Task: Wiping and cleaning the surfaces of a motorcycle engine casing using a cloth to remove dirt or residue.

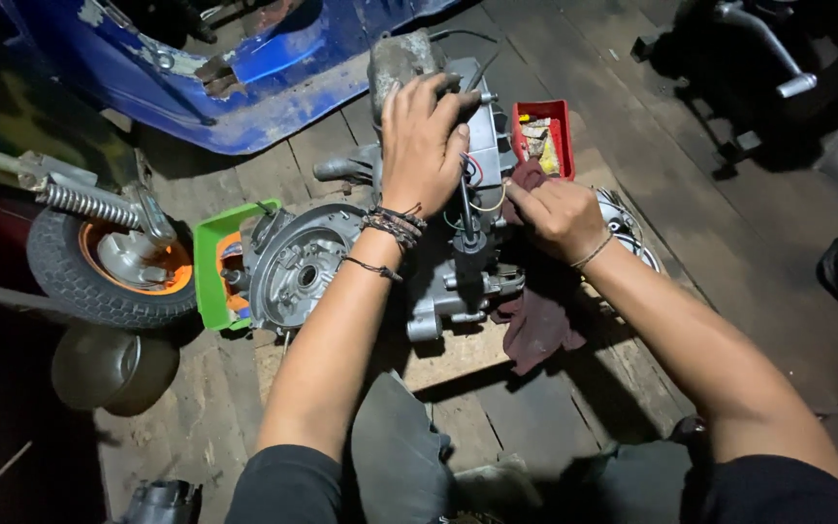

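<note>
The engine (438,252), a grey cast-metal scooter motor streaked with grime, lies in the middle of the frame on a pale wooden board (458,354) set on the dark plank floor (710,194). Its round, open casing with bolt holes and a small centre hub faces the lower left, and thin red, blue and yellow wires loop over its upper right part. The left hand (424,146) lies across the top of the engine with its fingers curled down over the upper edge, gripping the housing; cord bracelets ring its wrist. The right hand (557,215) sits just right of centre, fingers bent and pinched together against the engine beside a black upright rod (466,209); what it pinches cannot be told. A dark red rag (540,325) lies under and below this hand. A red tray (547,131) of small parts sits just above it. A green tray (208,267) touches the engine's left side, and a small wheel (109,262) with an orange rim and a coil spring stands at the left edge. Blue bodywork (273,78) fills the upper left.
</note>
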